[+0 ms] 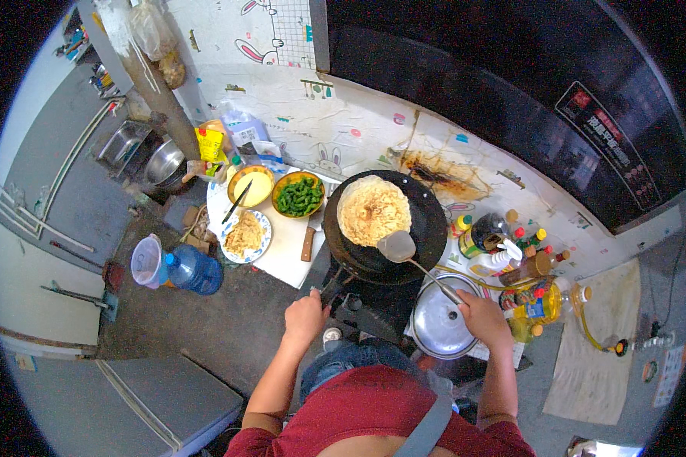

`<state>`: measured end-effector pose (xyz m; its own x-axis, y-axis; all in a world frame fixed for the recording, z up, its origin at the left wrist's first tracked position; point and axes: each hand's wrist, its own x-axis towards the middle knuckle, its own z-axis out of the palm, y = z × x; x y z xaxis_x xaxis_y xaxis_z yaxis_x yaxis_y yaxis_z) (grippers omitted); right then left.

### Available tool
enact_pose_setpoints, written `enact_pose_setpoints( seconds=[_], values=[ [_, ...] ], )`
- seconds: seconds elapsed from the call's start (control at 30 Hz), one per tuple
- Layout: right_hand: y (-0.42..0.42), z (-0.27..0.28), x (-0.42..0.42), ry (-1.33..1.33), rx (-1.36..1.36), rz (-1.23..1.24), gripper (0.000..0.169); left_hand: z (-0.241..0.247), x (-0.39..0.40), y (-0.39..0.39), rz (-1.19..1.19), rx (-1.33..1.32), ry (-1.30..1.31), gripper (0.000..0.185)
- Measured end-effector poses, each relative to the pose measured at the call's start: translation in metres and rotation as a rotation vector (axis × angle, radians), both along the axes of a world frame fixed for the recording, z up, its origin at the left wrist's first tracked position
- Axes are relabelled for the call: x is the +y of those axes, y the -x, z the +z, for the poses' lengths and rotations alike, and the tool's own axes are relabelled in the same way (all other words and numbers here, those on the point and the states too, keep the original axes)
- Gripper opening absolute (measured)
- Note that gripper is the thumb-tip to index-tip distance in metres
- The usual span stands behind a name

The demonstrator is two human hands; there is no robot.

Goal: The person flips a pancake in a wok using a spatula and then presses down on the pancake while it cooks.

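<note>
A black wok (429, 228) sits on the stove with a round, browned pancake (371, 208) lying in it, towards its left side. My left hand (306, 314) is closed on the wok's handle (336, 285), below the wok's near left edge. In my right hand (485, 320) is the handle of a metal spatula (397, 247); its blade overlaps the pancake's lower right edge. Left of the wok stand a bowl of chopped green vegetables (298, 195), a bowl of pale yellow batter (260, 185) with a dark utensil across it, and a patterned plate (267, 240) holding cooked pancake.
A knife (307, 243) lies on the white board (283, 265) left of the wok. On the right are a pot with a metal lid (443, 325), a spray bottle (494, 261) and several sauce and oil bottles. A blue water jug (197, 271) stands on the floor, left.
</note>
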<state>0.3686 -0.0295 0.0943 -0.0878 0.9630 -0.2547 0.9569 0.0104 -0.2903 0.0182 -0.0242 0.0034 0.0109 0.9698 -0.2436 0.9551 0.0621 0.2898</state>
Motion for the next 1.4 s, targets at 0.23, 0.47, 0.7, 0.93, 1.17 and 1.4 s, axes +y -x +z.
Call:
enact_pose_setpoints(
  seconds=[0.23, 0.47, 0.7, 0.93, 1.17, 1.4],
  values=[
    [0.001, 0.002, 0.001, -0.019, 0.013, 0.035, 0.033, 0.004, -0.001, -0.001, 0.001, 0.013, 0.006, 0.034],
    [-0.003, -0.004, 0.001, -0.041, 0.041, 0.036, 0.031, 0.003, -0.001, -0.002, 0.007, -0.002, -0.007, 0.032],
    [-0.033, -0.032, 0.002, 0.065, 0.191, -0.158, 0.028, 0.003, -0.001, -0.001, 0.010, 0.005, -0.015, 0.032],
    [-0.018, -0.094, -0.022, 0.104, 0.901, -0.312, 0.021, 0.005, -0.001, -0.002, 0.011, 0.012, 0.010, 0.034],
    [-0.006, -0.084, -0.005, -0.179, 0.464, -0.212, 0.024, 0.001, 0.000, -0.001, 0.011, 0.011, 0.016, 0.033],
    [-0.003, -0.080, 0.010, -0.240, 0.409, -0.081, 0.020, 0.005, 0.001, -0.002, 0.012, 0.008, 0.027, 0.033]
  ],
)
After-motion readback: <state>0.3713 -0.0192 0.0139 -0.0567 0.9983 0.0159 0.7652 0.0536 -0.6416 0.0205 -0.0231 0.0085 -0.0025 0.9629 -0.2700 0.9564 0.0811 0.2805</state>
